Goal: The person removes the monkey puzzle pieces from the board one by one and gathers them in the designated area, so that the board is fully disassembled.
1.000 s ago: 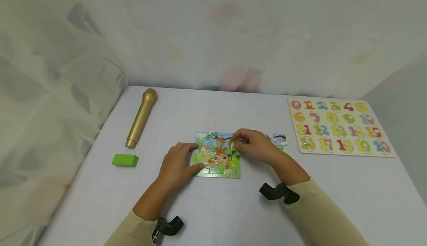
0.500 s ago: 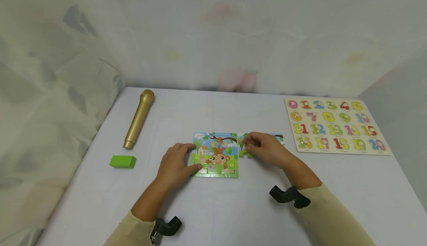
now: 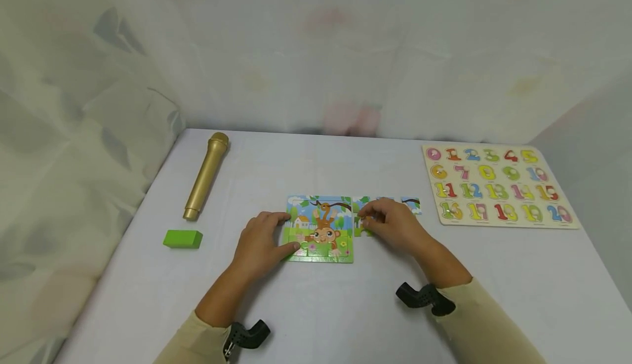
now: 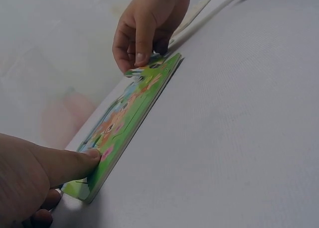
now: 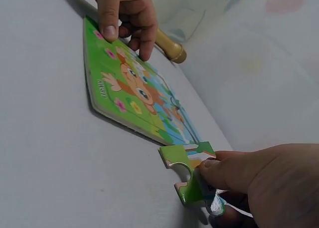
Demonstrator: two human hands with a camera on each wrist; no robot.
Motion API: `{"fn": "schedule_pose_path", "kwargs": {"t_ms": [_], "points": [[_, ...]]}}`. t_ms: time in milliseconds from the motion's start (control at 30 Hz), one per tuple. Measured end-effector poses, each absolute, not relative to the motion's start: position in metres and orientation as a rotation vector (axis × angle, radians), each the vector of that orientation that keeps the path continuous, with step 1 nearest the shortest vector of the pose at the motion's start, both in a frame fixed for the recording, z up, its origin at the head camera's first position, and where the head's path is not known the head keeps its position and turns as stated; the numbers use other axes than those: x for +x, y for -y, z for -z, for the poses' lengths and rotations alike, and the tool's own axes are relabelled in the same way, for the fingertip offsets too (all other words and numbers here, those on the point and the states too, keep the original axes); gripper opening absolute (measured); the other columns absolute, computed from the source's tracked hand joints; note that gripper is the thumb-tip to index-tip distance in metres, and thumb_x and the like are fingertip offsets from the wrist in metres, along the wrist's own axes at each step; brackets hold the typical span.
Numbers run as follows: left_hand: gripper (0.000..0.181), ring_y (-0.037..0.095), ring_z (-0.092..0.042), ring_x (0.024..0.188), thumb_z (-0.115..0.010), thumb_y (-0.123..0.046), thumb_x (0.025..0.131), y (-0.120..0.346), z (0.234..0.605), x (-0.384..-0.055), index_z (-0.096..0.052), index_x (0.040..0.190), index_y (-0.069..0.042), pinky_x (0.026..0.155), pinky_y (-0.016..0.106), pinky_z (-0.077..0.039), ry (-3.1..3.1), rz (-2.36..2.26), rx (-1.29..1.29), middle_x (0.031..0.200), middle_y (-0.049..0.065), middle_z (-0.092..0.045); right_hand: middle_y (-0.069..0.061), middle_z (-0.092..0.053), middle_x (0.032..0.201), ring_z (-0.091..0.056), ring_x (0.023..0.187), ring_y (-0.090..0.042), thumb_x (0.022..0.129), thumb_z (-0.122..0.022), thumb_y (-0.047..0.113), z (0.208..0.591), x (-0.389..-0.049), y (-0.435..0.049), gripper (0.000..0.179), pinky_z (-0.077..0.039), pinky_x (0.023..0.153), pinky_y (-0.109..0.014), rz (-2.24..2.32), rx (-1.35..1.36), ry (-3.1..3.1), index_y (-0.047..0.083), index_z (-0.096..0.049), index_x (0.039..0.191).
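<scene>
A monkey jigsaw puzzle (image 3: 321, 238) lies flat in the middle of the white table. Along its left edge rests my left hand (image 3: 259, 240), the thumb pressing on the picture and the index finger touching near the upper left corner. Just right of the board, my right hand (image 3: 395, 224) pinches a green jigsaw piece (image 5: 174, 155) between thumb and fingers; its rounded notch shows in the right wrist view. Other loose pieces sit around that hand, one with a branch (image 3: 411, 205) to its right. My right fingers hide some of them.
A wooden number board (image 3: 503, 186) with pegged numerals lies at the back right. On the left are a gold microphone (image 3: 206, 177) and a green block (image 3: 182, 239). Patterned cloth (image 3: 316, 51) hangs behind the table (image 3: 336, 309).
My right hand has drawn back rightward from over the puzzle's upper right part, carrying the jigsaw piece to beside the board. The left hand has stayed on the board's left edge.
</scene>
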State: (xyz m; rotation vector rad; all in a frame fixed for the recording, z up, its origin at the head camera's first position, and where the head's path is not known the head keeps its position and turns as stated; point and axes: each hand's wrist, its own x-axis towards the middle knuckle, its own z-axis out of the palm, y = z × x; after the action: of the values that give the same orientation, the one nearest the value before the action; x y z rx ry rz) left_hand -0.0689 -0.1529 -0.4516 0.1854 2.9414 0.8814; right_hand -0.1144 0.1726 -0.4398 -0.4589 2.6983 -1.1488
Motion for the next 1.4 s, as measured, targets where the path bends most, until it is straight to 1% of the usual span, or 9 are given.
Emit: {"fn": "schedule_pose_path", "kwargs": {"t_ms": [133, 433, 633, 867, 967, 1167, 1400], "points": [[0.07, 0.037, -0.056, 0.13, -0.094, -0.03, 0.083, 0.152, 0.451, -0.069, -0.065, 0.143, -0.007, 0.108, 0.056, -0.043, -2.941, -0.883, 0.183, 0.138, 0.013, -0.064, 0.006, -0.065, 0.091, -0.056, 0.08, -0.016, 0.095, -0.082, 0.012, 0.442, -0.113, -0.172, 0.014, -0.048, 0.071, -0.033, 1.149, -0.475, -2.734, 0.017, -0.081, 0.108], [0.069, 0.037, -0.056, 0.13, -0.094, -0.03, 0.084, 0.152, 0.451, -0.068, -0.065, 0.142, -0.007, 0.107, 0.057, -0.044, -2.943, -0.871, 0.17, 0.139, 0.013, -0.063, 0.004, -0.065, 0.092, -0.055, 0.083, -0.016, 0.095, -0.082, 0.013, 0.445, -0.11, -0.171, 0.012, -0.047, 0.073, -0.033, 1.12, -0.425, -2.762, 0.017, -0.082, 0.106], [0.07, 0.037, -0.056, 0.13, -0.093, -0.031, 0.084, 0.152, 0.451, -0.068, -0.065, 0.143, -0.007, 0.108, 0.056, -0.044, -2.944, -0.871, 0.173, 0.14, 0.013, -0.063, 0.006, -0.065, 0.092, -0.055, 0.082, -0.015, 0.093, -0.085, 0.015, 0.448, -0.107, -0.171, 0.012, -0.046, 0.073, -0.034, 1.123, -0.426, -2.799, 0.017, -0.083, 0.105], [0.07, 0.037, -0.056, 0.128, -0.093, -0.031, 0.084, 0.152, 0.451, -0.068, -0.065, 0.143, -0.007, 0.107, 0.055, -0.044, -2.948, -0.87, 0.183, 0.138, 0.013, -0.064, 0.007, -0.068, 0.096, -0.053, 0.081, -0.013, 0.093, -0.085, 0.016, 0.455, -0.105, -0.17, 0.004, -0.045, 0.073, -0.034, 1.103, -0.496, -2.856, 0.019, -0.083, 0.096], [0.07, 0.037, -0.056, 0.128, -0.094, -0.031, 0.083, 0.152, 0.451, -0.068, -0.065, 0.143, -0.006, 0.106, 0.055, -0.044, -2.948, -0.873, 0.186, 0.138, 0.014, -0.064, 0.007, -0.067, 0.095, -0.053, 0.08, -0.013, 0.093, -0.085, 0.016, 0.457, -0.104, -0.17, 0.005, -0.045, 0.072, -0.034, 1.103, -0.509, -2.872, 0.02, -0.082, 0.095], [0.071, 0.037, -0.057, 0.127, -0.094, -0.031, 0.083, 0.152, 0.45, -0.068, -0.065, 0.143, -0.006, 0.106, 0.055, -0.045, -2.948, -0.871, 0.194, 0.138, 0.014, -0.063, 0.007, -0.067, 0.098, -0.054, 0.084, -0.014, 0.093, -0.086, 0.016, 0.458, -0.103, -0.173, 0.008, -0.046, 0.076, -0.035, 1.147, -0.518, -2.86, 0.022, -0.082, 0.097], [0.07, 0.038, -0.057, 0.126, -0.093, -0.032, 0.084, 0.152, 0.449, -0.068, -0.065, 0.143, -0.006, 0.104, 0.056, -0.045, -2.953, -0.857, 0.211, 0.137, 0.015, -0.064, 0.006, -0.066, 0.105, -0.059, 0.096, -0.015, 0.087, -0.091, 0.021, 0.454, -0.102, -0.18, 0.019, -0.049, 0.086, -0.039, 1.129, -0.564, -2.802, 0.021, -0.08, 0.103]]}}
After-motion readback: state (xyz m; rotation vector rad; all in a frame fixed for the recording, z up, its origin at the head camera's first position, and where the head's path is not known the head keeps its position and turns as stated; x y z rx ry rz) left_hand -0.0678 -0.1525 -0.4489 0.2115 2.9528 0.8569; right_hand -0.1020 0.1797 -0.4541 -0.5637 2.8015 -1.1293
